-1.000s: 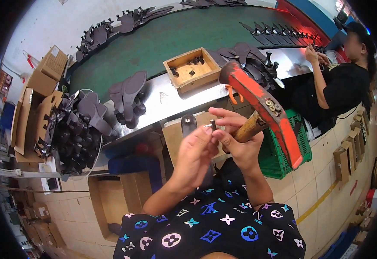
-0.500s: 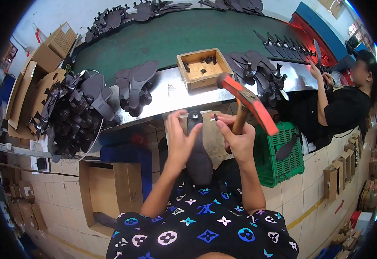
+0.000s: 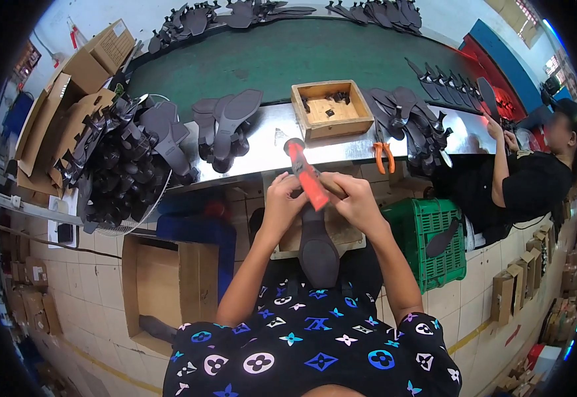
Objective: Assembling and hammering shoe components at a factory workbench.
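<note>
A dark shoe sole [image 3: 319, 258] lies lengthwise before me, its broad toe end toward my body, over a pale board [image 3: 289, 239]. My right hand [image 3: 358, 204] is wrapped round the wooden handle of a hammer [image 3: 311, 182]. The hammer's red head is tilted above the heel end of the sole and hides much of it. Against that heel end my left hand [image 3: 283, 206] is closed, fingers bent inward. Whatever its fingertips pinch is hidden by the hammer.
A wooden box [image 3: 336, 130] with small black pieces stands on the metal-edged bench. Beside it are orange-handled pliers [image 3: 384, 157] and piled soles [image 3: 407, 116]. Heeled soles fill a wire basket [image 3: 146, 218] at left. A green crate [image 3: 427, 241] and a co-worker [image 3: 533, 165] are at right.
The hammer has swung left and down over the heel end with my right hand. My left hand's spread fingers have closed in there. The view has shifted, revealing the pliers.
</note>
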`<state>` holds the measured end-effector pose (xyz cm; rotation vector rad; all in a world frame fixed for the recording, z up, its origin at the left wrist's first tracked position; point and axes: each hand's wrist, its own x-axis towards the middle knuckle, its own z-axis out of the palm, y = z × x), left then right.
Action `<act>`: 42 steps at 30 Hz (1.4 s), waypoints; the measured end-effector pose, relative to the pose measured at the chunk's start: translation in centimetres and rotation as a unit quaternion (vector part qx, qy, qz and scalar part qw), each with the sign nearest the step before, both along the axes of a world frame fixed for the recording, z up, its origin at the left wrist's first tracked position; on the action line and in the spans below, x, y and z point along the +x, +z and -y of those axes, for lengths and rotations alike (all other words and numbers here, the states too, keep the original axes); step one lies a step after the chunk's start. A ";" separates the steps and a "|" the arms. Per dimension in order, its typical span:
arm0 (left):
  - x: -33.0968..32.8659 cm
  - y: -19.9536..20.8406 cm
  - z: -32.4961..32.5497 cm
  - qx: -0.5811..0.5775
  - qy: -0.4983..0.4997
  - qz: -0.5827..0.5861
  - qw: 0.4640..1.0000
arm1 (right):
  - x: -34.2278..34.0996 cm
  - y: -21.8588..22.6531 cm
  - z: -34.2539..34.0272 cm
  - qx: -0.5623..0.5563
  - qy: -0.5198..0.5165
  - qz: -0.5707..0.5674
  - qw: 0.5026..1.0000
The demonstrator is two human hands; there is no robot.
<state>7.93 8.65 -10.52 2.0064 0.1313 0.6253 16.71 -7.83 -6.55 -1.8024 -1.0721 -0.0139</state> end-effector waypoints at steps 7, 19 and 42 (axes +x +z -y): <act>0.2 1.2 -0.5 -0.101 -0.072 0.008 0.992 | -1.0 1.3 0.0 -0.078 0.006 0.022 0.997; 0.5 0.4 -2.0 -0.243 -0.169 -0.083 0.951 | -9.5 4.6 4.1 -0.045 -0.140 -0.032 0.989; -0.7 0.5 -1.1 0.211 -0.068 -0.120 0.968 | -10.1 5.2 5.3 -0.074 -0.174 0.019 0.982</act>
